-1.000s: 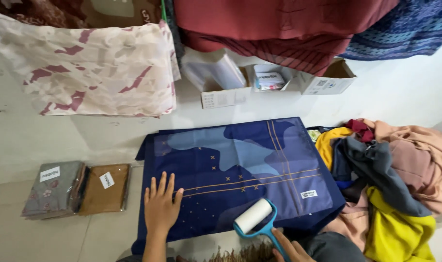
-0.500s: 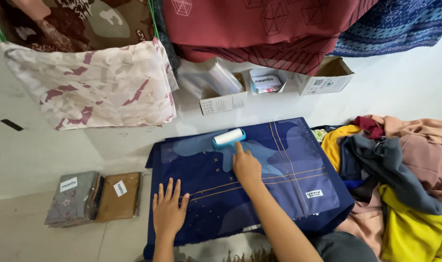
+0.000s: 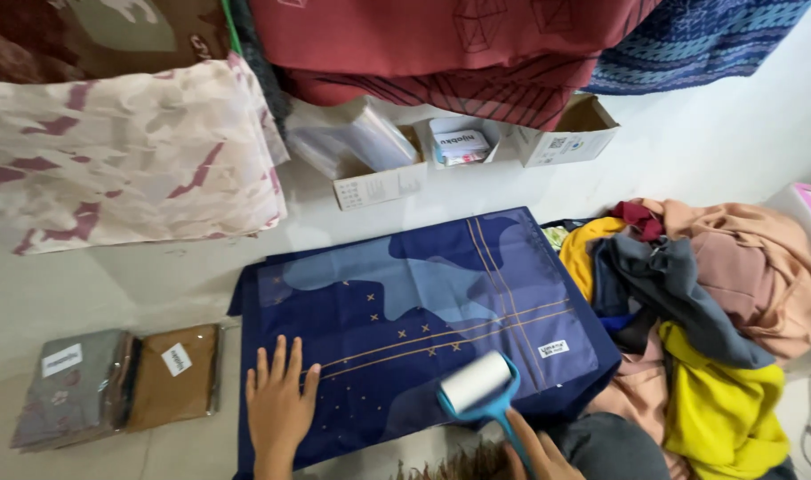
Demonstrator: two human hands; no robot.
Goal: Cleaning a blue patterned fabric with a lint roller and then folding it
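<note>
A folded navy blue scarf (image 3: 414,293) with lighter blue patches and thin gold lines lies flat on the white floor. My left hand (image 3: 278,404) rests palm down on its near left part, fingers spread. My right hand (image 3: 541,458), partly cut off at the bottom edge, grips the blue handle of a lint roller (image 3: 478,384). The roller's white head sits on the scarf's near edge, right of my left hand.
Two packaged folded cloths, grey (image 3: 68,387) and brown (image 3: 170,375), lie at the left. A heap of loose yellow, grey and peach cloths (image 3: 699,302) fills the right. Small cardboard boxes (image 3: 379,173) stand against the wall under hanging fabrics (image 3: 130,151).
My right hand has pulled the lint roller back from the scarf's far edge to its near edge. My left hand stayed pressed on the scarf. The camera shifted slightly.
</note>
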